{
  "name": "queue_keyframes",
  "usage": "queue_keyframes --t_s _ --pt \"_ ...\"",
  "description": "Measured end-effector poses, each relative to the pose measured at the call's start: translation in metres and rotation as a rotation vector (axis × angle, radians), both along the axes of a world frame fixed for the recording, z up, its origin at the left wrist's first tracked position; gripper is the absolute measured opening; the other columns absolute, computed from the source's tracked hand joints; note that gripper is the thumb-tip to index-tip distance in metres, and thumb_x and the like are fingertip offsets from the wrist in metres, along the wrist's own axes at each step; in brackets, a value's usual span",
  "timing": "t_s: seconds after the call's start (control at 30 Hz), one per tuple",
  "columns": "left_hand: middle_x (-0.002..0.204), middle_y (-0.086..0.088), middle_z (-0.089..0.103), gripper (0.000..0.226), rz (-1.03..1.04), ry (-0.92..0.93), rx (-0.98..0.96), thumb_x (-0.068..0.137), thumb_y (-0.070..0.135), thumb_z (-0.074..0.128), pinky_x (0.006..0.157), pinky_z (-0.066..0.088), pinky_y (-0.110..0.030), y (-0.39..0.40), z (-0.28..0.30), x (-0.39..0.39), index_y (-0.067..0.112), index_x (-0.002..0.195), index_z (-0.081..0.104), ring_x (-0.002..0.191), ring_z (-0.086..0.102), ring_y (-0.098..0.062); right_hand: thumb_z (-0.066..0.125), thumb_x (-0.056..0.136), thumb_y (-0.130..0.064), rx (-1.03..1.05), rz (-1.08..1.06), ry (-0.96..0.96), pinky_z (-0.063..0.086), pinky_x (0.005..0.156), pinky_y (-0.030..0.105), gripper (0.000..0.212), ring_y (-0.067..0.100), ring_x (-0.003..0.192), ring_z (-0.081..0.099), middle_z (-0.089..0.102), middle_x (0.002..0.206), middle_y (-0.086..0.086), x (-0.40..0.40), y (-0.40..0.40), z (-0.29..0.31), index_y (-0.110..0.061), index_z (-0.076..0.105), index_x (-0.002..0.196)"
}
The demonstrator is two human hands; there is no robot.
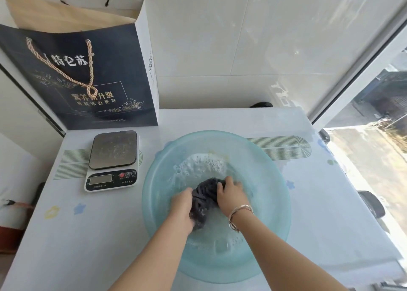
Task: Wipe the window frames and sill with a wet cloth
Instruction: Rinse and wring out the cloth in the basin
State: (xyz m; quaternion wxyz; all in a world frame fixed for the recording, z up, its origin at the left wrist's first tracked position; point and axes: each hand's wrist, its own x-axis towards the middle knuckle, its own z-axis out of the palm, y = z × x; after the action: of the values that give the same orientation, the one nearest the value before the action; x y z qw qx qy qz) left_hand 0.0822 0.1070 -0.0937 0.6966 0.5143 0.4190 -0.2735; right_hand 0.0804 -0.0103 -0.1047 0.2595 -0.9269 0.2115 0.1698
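Both hands are down in the basin [154, 193], working a dark cloth [203, 199] that sits bunched between them in soapy water. The left hand [181, 207] curls its fingers around the cloth's near-left end; the right hand [230, 195] grips the far-right end, fingers folded over the top of the wad. So both are closed on the cloth, neither free.

The cloth's long axis runs from the left fingers, low and near, up and away to the right fingers. It lies directly between the two sets of fingertips, touching both, so neither hand is nearer than the other. Foam [200, 165] floats beyond the right fingers, toward the basin's far wall.

The window frame [361, 75] rises well off to the right of the right fingers, past the basin's rim and across the table [92, 235]. A scale [112, 158] and a bag [72, 77] stand beyond and left of the left fingers.

This looks like wetting or wringing, so the wiping itself is not yet begun. The next move probably calls for twisting along that axis, then carrying the cloth rightward; the right hand is on the frame's side.
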Motion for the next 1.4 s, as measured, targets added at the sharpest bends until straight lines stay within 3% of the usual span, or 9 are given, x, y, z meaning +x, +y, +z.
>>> queue_keyframes --t_s 0.17,0.3,0.4,0.6,0.83,0.97,1.07,1.27,1.4 --pt "0.073 -0.014 0.061 0.035 0.052 0.004 -0.254 0.094 0.030 0.036 0.062 0.046 -0.030 -0.010 0.018 0.003 0.008 0.079 0.059 0.069 0.059 -0.027 0.052 0.091 -0.028 0.618 -0.089 -0.177 0.032 0.058 0.028 0.028 0.013 0.062 0.039 0.039 0.060 -0.005 -0.009 0.033 0.032 -0.016 0.040 0.068" --pt "0.048 -0.010 0.055 0.045 0.237 -0.099 -0.462 0.099 0.032 0.026 0.060 0.034 -0.029 -0.017 0.033 -0.001 0.009 0.067 0.048 0.062 0.050 -0.022 0.054 0.089 -0.034 0.621 0.024 -0.301 0.028 0.051 0.023 0.041 0.008 0.052 0.032 0.030 0.050 -0.008 -0.021 0.044 0.058 -0.019 0.033 0.059" --pt "0.058 -0.010 0.051 0.044 0.276 -0.100 -0.479 0.100 0.030 0.026 0.057 0.034 -0.027 -0.021 0.038 0.006 0.009 0.067 0.046 0.059 0.053 -0.022 0.047 0.093 -0.041 0.396 0.100 -0.315 0.031 0.053 0.030 0.043 0.015 0.055 0.042 0.041 0.054 -0.003 -0.016 0.042 0.056 -0.017 0.035 0.060" --pt "0.056 -0.004 0.054 0.029 -0.195 -0.015 -0.096 0.085 0.032 0.053 0.054 0.042 -0.022 -0.027 0.022 0.007 0.017 0.059 0.049 0.053 0.052 -0.020 0.032 0.099 -0.041 0.108 -0.011 -0.150 0.039 0.067 0.031 0.036 0.030 0.088 0.061 0.065 0.092 0.011 0.004 0.018 0.029 -0.016 0.049 0.082" --pt "0.106 -0.004 0.049 0.009 -0.698 -0.553 0.855 0.095 0.023 0.044 0.085 0.041 -0.034 -0.008 0.012 -0.002 0.015 0.101 0.045 0.099 0.049 -0.026 0.028 0.100 -0.042 -0.070 -0.055 -0.113 0.042 0.075 0.038 0.036 0.035 0.100 0.056 0.051 0.111 0.014 -0.010 -0.022 0.003 -0.009 0.039 0.106" --pt "0.153 0.001 0.020 0.065 -1.153 -0.792 1.027 0.083 0.003 0.047 0.117 0.012 -0.041 -0.003 0.006 -0.007 0.021 0.142 0.028 0.144 0.008 -0.027 0.028 0.101 -0.038 -0.296 0.234 -0.050 0.042 0.083 0.038 0.037 0.032 0.108 0.050 0.040 0.124 0.011 -0.021 -0.021 0.005 -0.010 0.036 0.124" --pt "0.159 0.005 -0.003 0.081 -1.430 -0.811 0.940 0.082 0.005 0.047 0.118 -0.008 -0.044 -0.005 0.001 -0.012 0.020 0.151 0.007 0.145 -0.017 -0.024 0.038 0.097 -0.017 -0.442 0.503 0.092 0.045 0.077 0.036 0.037 0.029 0.116 0.041 0.031 0.133 0.010 -0.025 -0.016 0.001 -0.009 0.037 0.133" --pt "0.159 -0.001 -0.002 0.090 -1.556 -0.769 1.031 0.083 0.031 0.057 0.117 -0.010 -0.045 -0.007 -0.017 -0.016 0.020 0.151 -0.002 0.145 -0.012 -0.026 0.050 0.094 -0.028 0.133 0.135 0.102 0.043 0.059 0.031 0.019 0.027 0.073 0.058 0.057 0.091 0.011 -0.013 -0.022 0.015 -0.011 0.040 0.095" --pt "0.128 0.003 0.052 0.046 -1.221 -0.914 0.941 0.080 0.029 0.055 0.111 0.027 -0.042 -0.011 -0.019 -0.010 0.028 0.125 0.047 0.128 0.043 -0.023 0.057 0.092 -0.029 0.612 -0.060 -0.063 0.036 0.037 0.020 0.018 0.015 0.050 0.046 0.048 0.073 0.003 -0.020 -0.029 0.060 -0.015 0.048 0.084"
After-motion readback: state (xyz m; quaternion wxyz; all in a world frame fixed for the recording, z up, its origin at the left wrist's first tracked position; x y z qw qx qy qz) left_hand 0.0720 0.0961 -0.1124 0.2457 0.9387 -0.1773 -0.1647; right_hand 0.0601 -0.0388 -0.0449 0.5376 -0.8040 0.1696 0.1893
